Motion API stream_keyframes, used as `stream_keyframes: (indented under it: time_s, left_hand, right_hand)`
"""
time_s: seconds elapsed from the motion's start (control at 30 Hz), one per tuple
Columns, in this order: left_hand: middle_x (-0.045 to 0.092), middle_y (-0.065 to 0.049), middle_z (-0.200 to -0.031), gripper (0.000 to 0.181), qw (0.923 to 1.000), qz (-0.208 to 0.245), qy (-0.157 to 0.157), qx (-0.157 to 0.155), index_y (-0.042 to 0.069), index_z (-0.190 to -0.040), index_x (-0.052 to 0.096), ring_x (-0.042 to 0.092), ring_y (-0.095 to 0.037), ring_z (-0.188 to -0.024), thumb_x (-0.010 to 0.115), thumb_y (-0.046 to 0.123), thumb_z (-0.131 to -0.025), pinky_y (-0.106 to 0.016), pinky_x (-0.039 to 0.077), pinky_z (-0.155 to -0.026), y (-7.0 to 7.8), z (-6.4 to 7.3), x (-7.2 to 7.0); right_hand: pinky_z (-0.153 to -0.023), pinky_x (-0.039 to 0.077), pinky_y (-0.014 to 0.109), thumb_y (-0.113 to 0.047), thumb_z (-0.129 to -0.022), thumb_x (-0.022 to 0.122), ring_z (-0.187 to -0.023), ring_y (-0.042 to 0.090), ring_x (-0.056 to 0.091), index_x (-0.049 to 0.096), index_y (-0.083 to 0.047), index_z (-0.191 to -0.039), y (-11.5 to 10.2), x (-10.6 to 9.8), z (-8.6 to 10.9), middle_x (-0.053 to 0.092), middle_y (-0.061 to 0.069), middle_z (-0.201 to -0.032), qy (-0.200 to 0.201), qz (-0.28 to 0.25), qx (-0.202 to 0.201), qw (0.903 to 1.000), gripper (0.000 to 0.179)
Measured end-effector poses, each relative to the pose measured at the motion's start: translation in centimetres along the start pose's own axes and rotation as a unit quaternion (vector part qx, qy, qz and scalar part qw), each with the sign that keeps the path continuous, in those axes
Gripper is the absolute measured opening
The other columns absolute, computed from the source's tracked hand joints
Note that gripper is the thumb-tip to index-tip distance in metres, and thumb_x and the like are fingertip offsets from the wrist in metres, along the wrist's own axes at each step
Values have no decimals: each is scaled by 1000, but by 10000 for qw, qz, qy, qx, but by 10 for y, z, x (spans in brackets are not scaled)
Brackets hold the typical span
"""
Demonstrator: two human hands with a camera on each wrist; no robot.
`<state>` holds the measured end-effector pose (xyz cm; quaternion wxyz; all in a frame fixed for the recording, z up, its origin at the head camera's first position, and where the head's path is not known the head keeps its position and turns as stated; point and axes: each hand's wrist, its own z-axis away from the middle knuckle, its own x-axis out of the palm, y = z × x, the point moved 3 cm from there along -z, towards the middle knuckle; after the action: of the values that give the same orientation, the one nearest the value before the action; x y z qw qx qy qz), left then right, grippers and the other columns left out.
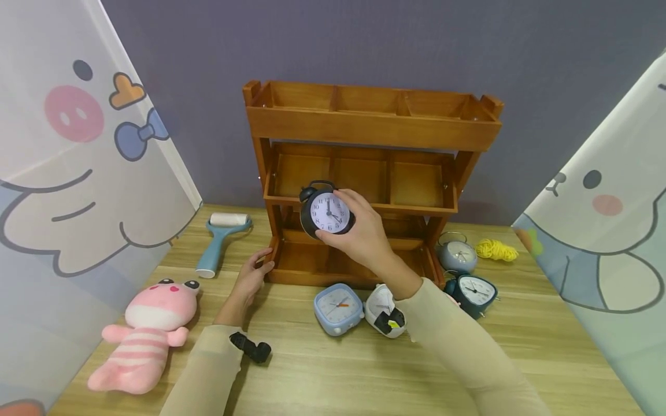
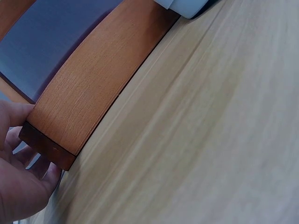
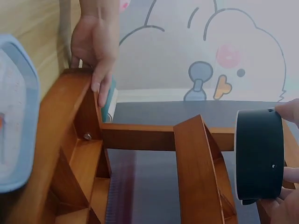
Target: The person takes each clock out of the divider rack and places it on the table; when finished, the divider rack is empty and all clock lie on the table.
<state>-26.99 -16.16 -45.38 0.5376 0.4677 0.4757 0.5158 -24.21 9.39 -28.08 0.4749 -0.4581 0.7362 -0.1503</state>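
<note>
My right hand (image 1: 361, 231) holds a black alarm clock (image 1: 329, 212) by its right side, white dial facing me, in front of the middle tier of a three-tier wooden shelf (image 1: 372, 130). In the right wrist view the clock's dark side (image 3: 259, 156) shows between thumb and fingers. My left hand (image 1: 251, 278) grips the shelf's lower left corner; in the left wrist view its fingers curl about the end of the front board (image 2: 88, 79). Below the shelf stand a blue square clock (image 1: 338, 309) and a white clock (image 1: 382, 309), the latter partly hidden by my right sleeve.
Right of the shelf are a grey-blue clock (image 1: 459, 254), a dark teal clock (image 1: 474, 293) and a yellow rope bundle (image 1: 496, 250). On the left lie a blue-handled lint roller (image 1: 213, 254) and a pink striped plush toy (image 1: 148, 338). Printed curtains flank the wooden table (image 1: 333, 375).
</note>
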Motion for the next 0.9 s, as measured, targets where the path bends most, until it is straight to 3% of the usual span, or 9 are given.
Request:
stream_keyframes:
  time_s: [0.13, 0.5, 0.9]
  left_hand:
    - [21, -24, -154, 47, 10000, -6, -33, -43, -5, -146, 36, 28, -41, -135, 48, 1, -101, -53, 23, -108, 6, 5, 1]
    - [24, -21, -154, 48, 9997, -189, 91, 147, 2, -147, 39, 30, -37, -135, 51, 8, -101, -50, 25, -107, -14, -8, -1]
    - [24, -22, -154, 49, 9997, -173, 149, 103, 1, -147, 39, 31, -38, -135, 52, 8, -101, -51, 24, -109, -12, -7, -1]
  right_hand:
    - [-93, 44, 44, -27, -69, 89, -119, 25, 50, 58, -8, -135, 3, 4, 13, 51, 5, -138, -99, -59, -100, 9999, 75]
    - [-94, 43, 48, -28, -67, 90, -123, 28, 49, 59, -10, -135, 15, 30, 47, 50, 4, -140, -658, 19, 93, 9978, 77]
    - [-92, 46, 46, -31, -68, 88, -120, 28, 52, 59, -9, -135, 23, 57, 74, 50, 6, -140, -1251, -6, 245, 9918, 77]
